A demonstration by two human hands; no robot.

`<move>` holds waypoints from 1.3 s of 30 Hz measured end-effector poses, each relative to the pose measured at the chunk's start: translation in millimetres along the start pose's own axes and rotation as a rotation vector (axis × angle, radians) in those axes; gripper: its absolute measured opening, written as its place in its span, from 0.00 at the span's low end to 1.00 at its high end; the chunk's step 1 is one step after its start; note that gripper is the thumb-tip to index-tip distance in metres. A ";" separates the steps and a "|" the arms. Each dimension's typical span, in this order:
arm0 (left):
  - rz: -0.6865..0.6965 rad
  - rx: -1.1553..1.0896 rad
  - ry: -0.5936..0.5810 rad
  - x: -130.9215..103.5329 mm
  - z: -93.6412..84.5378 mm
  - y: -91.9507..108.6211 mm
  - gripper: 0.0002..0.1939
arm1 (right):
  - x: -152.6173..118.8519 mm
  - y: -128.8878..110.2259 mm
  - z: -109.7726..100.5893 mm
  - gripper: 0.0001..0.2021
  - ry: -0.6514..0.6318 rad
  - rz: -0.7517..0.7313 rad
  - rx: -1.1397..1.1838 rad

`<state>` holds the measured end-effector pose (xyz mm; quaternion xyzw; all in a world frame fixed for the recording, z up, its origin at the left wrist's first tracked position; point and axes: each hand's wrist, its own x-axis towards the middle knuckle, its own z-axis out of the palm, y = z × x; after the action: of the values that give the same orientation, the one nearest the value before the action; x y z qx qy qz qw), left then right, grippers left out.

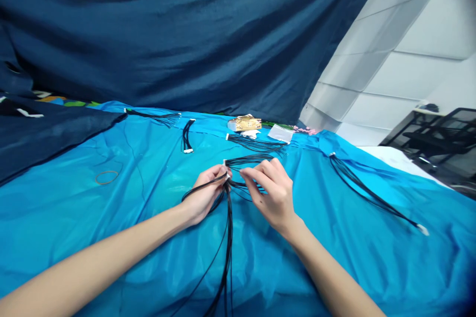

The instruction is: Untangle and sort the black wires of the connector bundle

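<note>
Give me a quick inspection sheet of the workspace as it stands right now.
Surface: bright blue cloth over the work area, wrinkled.
Job's things: black wire bundle with a white connector, held between both hands.
Clutter: rubber band, gold foil packet, clear plastic bag.
Hands: left hand pinches the bundle; right hand fingers its wires.
Cables: other harnesses lie apart: short looped harness, far harness, middle harness, long harness.
Surroundings: dark blue drape behind, white panelled wall, black rack.
</note>
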<state>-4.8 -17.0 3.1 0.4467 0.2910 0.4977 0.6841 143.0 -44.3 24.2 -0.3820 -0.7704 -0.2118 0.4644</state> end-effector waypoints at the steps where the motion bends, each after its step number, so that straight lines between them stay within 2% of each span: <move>1: -0.001 0.002 0.002 0.0 0.2 0.1 0.06 | 0.1 -0.2 0.0 0.04 0.002 0.001 0.002; 20: 0.005 0.059 -0.026 -4.5 7.5 -0.2 0.12 | -2.2 -5.5 5.9 0.04 -0.035 0.010 -0.012; 27: -0.043 0.041 -0.009 -6.5 10.2 2.2 0.09 | -3.4 -3.3 8.1 0.05 -0.036 -0.007 -0.014; 33: -0.049 -0.031 -0.045 -0.5 3.3 -5.7 0.06 | -2.8 0.5 8.2 0.06 -0.034 -0.008 0.059; 36: -0.019 -0.033 0.000 2.3 -1.6 -4.3 0.05 | -1.8 1.9 3.7 0.09 0.009 -0.043 0.098; 39: 0.005 -0.056 0.052 4.1 -4.6 0.6 0.03 | -3.3 2.7 0.4 0.11 0.020 -0.162 0.082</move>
<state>-7.6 -11.7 1.8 0.4152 0.2936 0.5185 0.6874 145.8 -43.7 21.1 -0.2971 -0.8021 -0.2208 0.4686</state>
